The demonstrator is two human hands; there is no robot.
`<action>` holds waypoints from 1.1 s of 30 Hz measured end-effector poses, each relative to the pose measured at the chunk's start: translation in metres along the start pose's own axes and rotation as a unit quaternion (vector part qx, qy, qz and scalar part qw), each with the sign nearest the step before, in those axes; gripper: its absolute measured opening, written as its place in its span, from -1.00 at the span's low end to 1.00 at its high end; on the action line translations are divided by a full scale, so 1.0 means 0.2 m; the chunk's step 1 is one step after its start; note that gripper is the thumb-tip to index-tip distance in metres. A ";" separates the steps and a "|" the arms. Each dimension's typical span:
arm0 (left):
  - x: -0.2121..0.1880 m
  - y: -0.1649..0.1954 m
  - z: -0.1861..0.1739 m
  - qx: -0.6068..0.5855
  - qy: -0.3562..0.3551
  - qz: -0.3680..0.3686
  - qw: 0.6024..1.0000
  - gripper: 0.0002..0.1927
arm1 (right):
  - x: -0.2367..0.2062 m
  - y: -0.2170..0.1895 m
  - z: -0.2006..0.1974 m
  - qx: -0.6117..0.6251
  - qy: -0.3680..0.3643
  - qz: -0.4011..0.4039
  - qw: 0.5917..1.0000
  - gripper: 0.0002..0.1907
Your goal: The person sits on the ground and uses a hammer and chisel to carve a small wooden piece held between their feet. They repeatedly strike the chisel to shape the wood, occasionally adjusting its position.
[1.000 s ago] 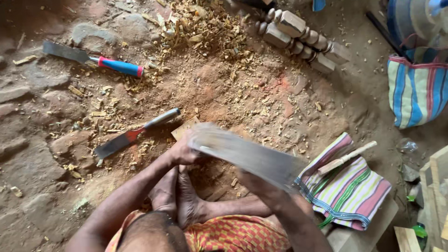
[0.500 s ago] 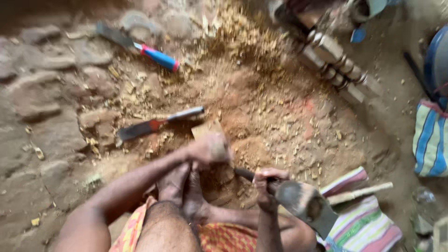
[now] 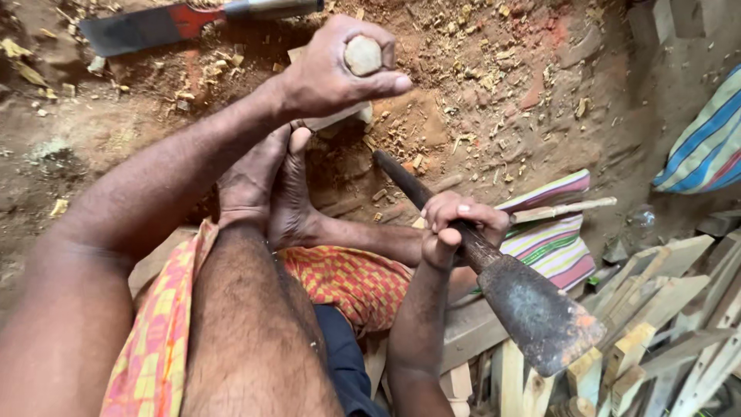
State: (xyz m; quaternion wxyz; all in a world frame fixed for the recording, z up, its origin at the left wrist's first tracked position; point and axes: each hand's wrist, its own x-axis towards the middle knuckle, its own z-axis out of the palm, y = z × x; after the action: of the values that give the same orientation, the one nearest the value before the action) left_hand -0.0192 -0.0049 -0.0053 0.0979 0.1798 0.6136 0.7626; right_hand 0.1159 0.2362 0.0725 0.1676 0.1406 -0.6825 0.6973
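My left hand point(image 3: 336, 69) is closed around a small round piece of wood point(image 3: 363, 55), held upright over a pale wooden block point(image 3: 340, 117) on the dirt floor. My right hand point(image 3: 455, 228) grips the dark handle of a heavy broad-bladed chopping tool point(image 3: 532, 305), whose blade points back and down to the right, away from the wood. My bare feet point(image 3: 266, 185) rest together just below the block, between the two hands.
A second broad blade with a red collar and metal handle point(image 3: 177, 22) lies on the ground at the top left. A striped cloth with a pale stick point(image 3: 552, 232) lies at the right, a striped bag point(image 3: 706, 147) beyond it. Cut wooden slats point(image 3: 664, 324) pile at the lower right. Wood chips litter the dirt.
The view has dropped closer to the hands. My left hand now holds the small wood piece upright, and my right hand has drawn the chopping tool down and back to the right.
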 end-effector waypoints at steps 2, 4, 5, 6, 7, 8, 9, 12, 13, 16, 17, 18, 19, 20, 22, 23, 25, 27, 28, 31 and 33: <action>-0.02 -0.03 -0.01 -0.004 0.000 0.011 1.000 -0.54 | 0.00 0.00 0.02 -0.010 -0.002 -0.008 1.000 -0.45; -0.03 -0.05 -0.01 0.003 0.003 0.017 1.000 -0.53 | 0.00 0.01 0.02 -0.009 -0.014 0.000 1.000 -0.44; -0.03 -0.06 0.00 0.013 0.005 0.016 1.000 -0.53 | -0.01 0.01 0.01 -0.006 -0.020 0.003 1.000 -0.43; -0.03 -0.06 0.00 0.024 0.007 0.016 1.000 -0.53 | -0.01 0.02 0.01 -0.007 -0.023 0.003 1.000 -0.43; -0.03 -0.07 -0.01 0.025 0.007 0.013 1.000 -0.53 | -0.01 0.02 0.00 -0.007 -0.024 0.001 1.000 -0.43; -0.03 -0.07 -0.01 0.028 0.007 0.010 1.000 -0.53 | -0.01 0.02 -0.01 -0.006 -0.026 0.001 1.000 -0.43; -0.02 -0.07 -0.01 0.030 0.006 0.006 1.000 -0.53 | -0.02 0.02 -0.01 -0.005 -0.029 0.001 1.000 -0.44; -0.02 -0.07 -0.01 0.023 -0.008 0.024 0.999 -0.55 | -0.02 0.02 0.00 -0.004 -0.037 0.001 0.999 -0.45; -0.02 -0.08 -0.01 0.032 -0.019 0.008 0.999 -0.55 | -0.01 0.02 0.00 -0.004 -0.040 -0.003 0.999 -0.46; -0.05 -0.11 0.04 0.067 -0.051 -0.012 0.996 -0.57 | 0.03 0.02 0.02 0.001 -0.081 0.003 0.997 -0.54; -0.06 -0.13 0.06 0.087 -0.060 -0.001 0.994 -0.58 | 0.06 0.02 0.03 0.005 -0.100 0.007 0.995 -0.57; -0.08 -0.14 0.08 0.107 -0.069 0.009 0.992 -0.59 | 0.09 0.01 0.03 0.006 -0.093 0.023 0.995 -0.60; -0.09 -0.16 0.10 0.099 -0.078 0.042 0.991 -0.62 | 0.12 -0.01 0.03 0.008 -0.083 0.041 0.996 -0.63; -0.10 -0.17 0.12 0.089 -0.090 0.074 0.989 -0.64 | 0.16 -0.03 0.04 0.009 -0.070 0.058 0.996 -0.65; -0.13 -0.19 0.14 0.091 -0.100 0.134 0.982 -0.71 | 0.22 -0.11 0.04 -0.071 -0.032 0.047 0.996 -0.67; -0.14 -0.19 0.15 0.097 -0.092 0.155 0.979 -0.74 | 0.24 -0.15 0.04 -0.112 -0.012 0.047 0.993 -0.67; -0.16 -0.18 0.14 0.211 -0.036 0.225 0.950 -0.73 | 0.29 -0.20 0.04 -0.342 -0.157 0.026 0.926 -0.77; -0.16 -0.16 0.12 0.410 0.056 0.327 0.850 -0.53 | 0.32 -0.21 0.04 -0.458 -0.277 0.096 0.839 -0.81; -0.15 -0.15 0.10 0.380 0.043 0.325 0.865 -0.55 | 0.33 -0.19 0.04 -0.460 -0.324 0.162 0.811 -0.79; -0.08 -0.13 0.07 0.319 -0.075 0.183 0.927 -0.73 | 0.29 -0.17 0.03 -0.484 -0.279 0.038 0.829 -0.70; -0.02 -0.11 0.08 0.293 -0.266 -0.112 0.912 -0.95 | 0.23 -0.16 0.01 -0.438 -0.205 -0.033 0.875 -0.68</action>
State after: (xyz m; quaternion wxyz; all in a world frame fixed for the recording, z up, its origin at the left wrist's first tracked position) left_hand -0.0101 0.0125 -0.0245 0.2846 0.3267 0.7771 0.4565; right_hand 0.0870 0.2366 0.1209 0.0916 0.2154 -0.9320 0.2768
